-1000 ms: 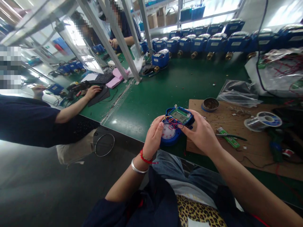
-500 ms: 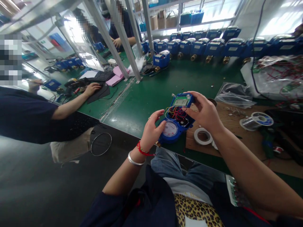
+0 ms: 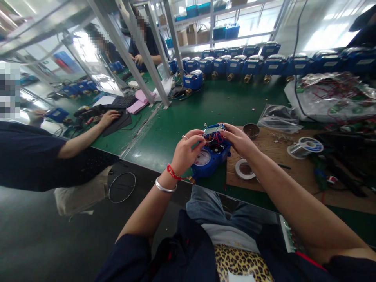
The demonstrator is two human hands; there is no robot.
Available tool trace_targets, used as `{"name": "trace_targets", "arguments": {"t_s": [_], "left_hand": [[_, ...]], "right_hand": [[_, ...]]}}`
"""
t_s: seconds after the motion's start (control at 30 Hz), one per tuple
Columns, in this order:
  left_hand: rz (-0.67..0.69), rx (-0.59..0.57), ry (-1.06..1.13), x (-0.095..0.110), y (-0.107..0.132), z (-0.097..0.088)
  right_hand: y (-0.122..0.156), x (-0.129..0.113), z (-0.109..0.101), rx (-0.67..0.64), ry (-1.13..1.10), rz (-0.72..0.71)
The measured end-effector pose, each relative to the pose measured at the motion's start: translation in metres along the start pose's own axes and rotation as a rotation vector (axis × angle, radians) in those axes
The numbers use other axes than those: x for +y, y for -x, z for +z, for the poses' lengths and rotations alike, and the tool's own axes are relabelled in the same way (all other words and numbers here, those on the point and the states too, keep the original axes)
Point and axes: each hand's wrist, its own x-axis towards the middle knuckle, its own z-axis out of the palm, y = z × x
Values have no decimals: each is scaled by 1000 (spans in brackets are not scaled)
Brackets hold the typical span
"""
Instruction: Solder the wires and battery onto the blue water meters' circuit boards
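A blue water meter [image 3: 209, 159] with a round dial rests at the near edge of the green bench [image 3: 188, 113]. Its lid with a small display [image 3: 214, 128] is tipped up, baring red and other coloured wires [image 3: 216, 138]. My left hand [image 3: 185, 150] grips the meter's left side, fingers curled at the wires. My right hand [image 3: 238, 139] pinches the raised lid from the right.
A cardboard sheet [image 3: 293, 172] holds a tape roll [image 3: 244, 169], a small tin [image 3: 251, 130] and a solder spool [image 3: 305, 145]. Plastic bags [image 3: 279, 117] lie behind. A row of blue meters [image 3: 249, 64] lines the back. A co-worker's arm [image 3: 85, 135] reaches over the bench at left.
The display lid has been lifted off the meter body and tipped up, exposing the wires. Both hands moved inward to the wires; the view shifted slightly.
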Motion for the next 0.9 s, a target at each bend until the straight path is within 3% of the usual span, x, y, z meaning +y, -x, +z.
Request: {"name": "trace_targets", "arguments": {"t_s": [0.17, 0.27, 0.37, 0.43, 0.47, 0.53, 0.67, 0.9], "left_hand": [[-242, 113, 416, -17, -6, 10], [-334, 168, 513, -15, -3, 14], [-369, 212, 531, -3, 4, 18], [-355, 238, 525, 7, 7, 21], [-341, 247, 516, 12, 9, 22], [-316, 258, 492, 18, 10, 25], [-327, 241, 479, 18, 8, 26], [-402, 309, 529, 24, 22, 36]], "right_hand": [[-4, 12, -1, 2, 103, 29], [0, 9, 0, 77, 208, 88], [19, -10, 7, 339, 330, 30], [40, -28, 15, 544, 414, -131], [51, -36, 20, 584, 467, -205], [69, -50, 29, 517, 574, -293], [79, -62, 38, 175, 790, -314], [56, -65, 39, 4, 1008, -122]]}}
